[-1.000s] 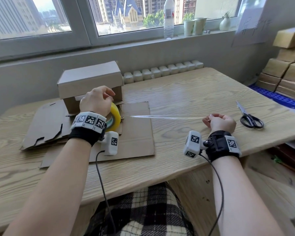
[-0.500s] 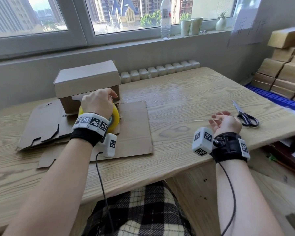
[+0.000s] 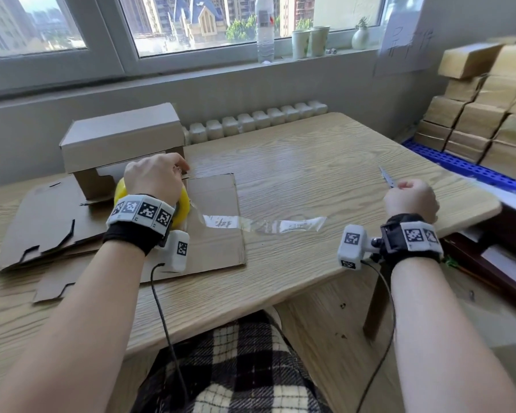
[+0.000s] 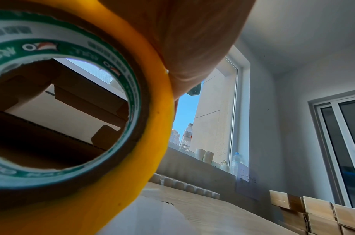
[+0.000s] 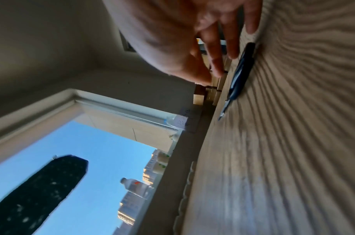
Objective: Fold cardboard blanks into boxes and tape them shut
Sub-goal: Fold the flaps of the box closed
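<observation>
— Where's your tape?

— Your left hand [image 3: 155, 177] curls over the yellow tape roll [image 3: 181, 205] on the flat blanks [image 3: 215, 234]; a pulled strip [image 3: 265, 225] lies on the table [image 3: 295, 162].

— And your right?

— Your right hand [image 3: 411, 199] reaches over the scissors [image 5: 240, 70], fingers extended, not yet closed on them.

Left hand [image 4: 192, 39] grips yellow tape roll [image 4: 148, 143]; folded cardboard box [image 4: 71, 101] shows through its core
</observation>
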`<action>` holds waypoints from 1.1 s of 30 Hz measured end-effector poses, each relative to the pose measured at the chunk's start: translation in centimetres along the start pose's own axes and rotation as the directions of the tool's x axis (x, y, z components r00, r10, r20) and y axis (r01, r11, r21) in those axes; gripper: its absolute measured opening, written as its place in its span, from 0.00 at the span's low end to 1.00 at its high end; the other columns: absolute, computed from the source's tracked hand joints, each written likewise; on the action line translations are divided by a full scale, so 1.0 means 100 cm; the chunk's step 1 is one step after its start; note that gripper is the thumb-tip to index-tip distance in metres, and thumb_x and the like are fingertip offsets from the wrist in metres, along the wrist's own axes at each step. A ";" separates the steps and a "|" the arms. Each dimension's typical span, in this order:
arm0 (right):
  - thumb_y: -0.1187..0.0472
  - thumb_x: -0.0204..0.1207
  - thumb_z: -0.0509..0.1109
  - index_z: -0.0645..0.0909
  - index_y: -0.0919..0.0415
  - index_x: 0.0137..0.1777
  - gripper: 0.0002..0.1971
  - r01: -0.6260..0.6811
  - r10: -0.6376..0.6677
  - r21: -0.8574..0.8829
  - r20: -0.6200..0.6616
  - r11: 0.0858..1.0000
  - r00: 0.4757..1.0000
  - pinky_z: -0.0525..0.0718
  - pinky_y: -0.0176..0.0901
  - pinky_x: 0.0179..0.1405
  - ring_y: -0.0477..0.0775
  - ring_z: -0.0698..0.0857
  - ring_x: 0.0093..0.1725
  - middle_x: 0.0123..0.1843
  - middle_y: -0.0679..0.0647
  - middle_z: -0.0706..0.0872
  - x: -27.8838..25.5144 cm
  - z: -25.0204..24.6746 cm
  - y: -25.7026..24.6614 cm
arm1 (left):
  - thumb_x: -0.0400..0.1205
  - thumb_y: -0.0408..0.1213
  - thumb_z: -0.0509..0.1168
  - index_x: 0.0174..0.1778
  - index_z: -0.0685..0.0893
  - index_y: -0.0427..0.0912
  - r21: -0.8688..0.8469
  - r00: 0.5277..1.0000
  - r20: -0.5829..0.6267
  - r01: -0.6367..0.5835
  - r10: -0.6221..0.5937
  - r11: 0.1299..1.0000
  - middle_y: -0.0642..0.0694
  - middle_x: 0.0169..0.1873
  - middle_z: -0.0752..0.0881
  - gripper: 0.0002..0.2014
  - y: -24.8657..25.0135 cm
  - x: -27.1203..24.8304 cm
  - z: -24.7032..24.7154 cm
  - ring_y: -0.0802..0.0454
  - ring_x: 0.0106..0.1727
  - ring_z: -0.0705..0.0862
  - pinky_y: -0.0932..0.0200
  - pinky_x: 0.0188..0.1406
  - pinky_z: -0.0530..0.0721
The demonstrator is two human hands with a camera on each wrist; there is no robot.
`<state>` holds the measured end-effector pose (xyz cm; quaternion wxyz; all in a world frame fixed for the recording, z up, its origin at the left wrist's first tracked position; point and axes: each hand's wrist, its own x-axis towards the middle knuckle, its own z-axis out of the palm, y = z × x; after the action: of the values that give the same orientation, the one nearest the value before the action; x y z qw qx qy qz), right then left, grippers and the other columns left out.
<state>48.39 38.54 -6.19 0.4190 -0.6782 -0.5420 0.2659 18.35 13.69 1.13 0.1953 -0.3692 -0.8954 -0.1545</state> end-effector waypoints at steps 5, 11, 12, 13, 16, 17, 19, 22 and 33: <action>0.61 0.78 0.66 0.81 0.64 0.63 0.15 0.026 0.049 -0.409 0.172 0.912 0.984 0.64 0.61 0.73 0.68 0.69 0.74 0.71 0.66 0.77 0.012 0.003 -0.009 | 0.86 0.38 0.56 0.54 0.88 0.54 0.023 1.000 0.018 0.001 -0.001 1.000 0.45 0.52 0.90 0.14 0.002 0.001 0.001 0.39 0.57 0.84 0.47 0.61 0.73; 0.57 0.77 0.70 0.80 0.66 0.61 0.16 0.117 0.009 -0.482 0.252 0.868 0.968 0.69 0.59 0.69 0.69 0.78 0.68 0.65 0.66 0.83 0.008 0.006 -0.019 | 0.86 0.38 0.56 0.52 0.89 0.54 -0.009 1.000 0.004 0.011 -0.011 1.000 0.45 0.50 0.91 0.15 -0.002 0.001 0.001 0.39 0.56 0.84 0.47 0.62 0.74; 0.56 0.78 0.70 0.80 0.66 0.60 0.16 0.140 -0.011 -0.474 0.265 0.869 0.964 0.71 0.59 0.68 0.68 0.79 0.67 0.64 0.65 0.83 0.005 0.008 -0.021 | 0.86 0.38 0.56 0.52 0.89 0.54 -0.014 1.000 0.004 0.013 -0.013 1.000 0.45 0.50 0.90 0.15 -0.002 0.000 0.000 0.39 0.56 0.84 0.47 0.62 0.74; 0.53 0.78 0.70 0.80 0.66 0.57 0.16 0.162 -0.031 -0.457 0.281 0.875 0.959 0.74 0.59 0.68 0.69 0.80 0.66 0.63 0.66 0.84 0.001 0.010 -0.023 | 0.86 0.38 0.56 0.52 0.89 0.54 -0.016 1.000 0.006 0.014 -0.014 1.000 0.44 0.50 0.90 0.15 -0.003 0.000 -0.001 0.38 0.56 0.84 0.47 0.62 0.74; 0.45 0.79 0.70 0.76 0.66 0.46 0.21 0.214 -0.078 -0.402 0.329 0.890 0.941 0.82 0.61 0.63 0.69 0.84 0.61 0.60 0.68 0.86 -0.016 0.017 -0.032 | 0.86 0.38 0.56 0.52 0.89 0.54 -0.015 1.000 0.014 0.008 -0.008 1.000 0.45 0.51 0.90 0.15 -0.004 0.001 -0.002 0.39 0.56 0.84 0.47 0.61 0.75; 0.45 0.79 0.71 0.75 0.66 0.43 0.21 0.243 -0.103 -0.402 0.339 0.883 0.935 0.83 0.59 0.60 0.69 0.85 0.59 0.58 0.67 0.86 -0.023 0.019 -0.036 | 0.86 0.38 0.56 0.52 0.89 0.55 -0.019 1.000 0.015 0.007 -0.006 1.000 0.45 0.51 0.90 0.15 -0.005 0.001 -0.001 0.39 0.56 0.84 0.47 0.61 0.75; 0.52 0.76 0.75 0.74 0.66 0.39 0.18 0.300 -0.140 -0.415 0.374 0.859 0.917 0.84 0.53 0.50 0.68 0.85 0.54 0.52 0.66 0.86 -0.036 0.024 -0.042 | 0.86 0.38 0.56 0.52 0.89 0.55 -0.030 1.000 0.014 0.008 -0.008 1.000 0.46 0.51 0.90 0.15 -0.007 0.001 -0.001 0.40 0.56 0.84 0.47 0.61 0.74; 0.62 0.74 0.73 0.74 0.66 0.36 0.12 0.360 -0.164 -0.427 0.429 0.829 0.888 0.80 0.50 0.43 0.66 0.84 0.48 0.49 0.65 0.86 -0.051 0.033 -0.049 | 0.86 0.39 0.56 0.51 0.89 0.55 -0.037 1.000 0.008 0.008 -0.007 0.999 0.47 0.51 0.90 0.15 -0.011 0.002 0.001 0.41 0.55 0.84 0.48 0.61 0.73; 0.62 0.79 0.74 0.82 0.67 0.60 0.13 -0.038 -0.147 0.262 0.648 0.964 0.748 0.78 0.33 0.20 0.45 0.86 0.22 0.41 0.58 0.87 -0.103 0.046 -0.092 | 0.87 0.40 0.55 0.50 0.89 0.56 -0.053 1.000 -0.012 -0.015 0.015 0.998 0.51 0.51 0.90 0.16 -0.020 0.005 0.003 0.44 0.55 0.84 0.50 0.59 0.76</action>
<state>37.13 30.48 -1.63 0.2922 -0.4631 -0.6352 0.5446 16.50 12.72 0.82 0.1918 -0.3801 -0.8870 -0.1787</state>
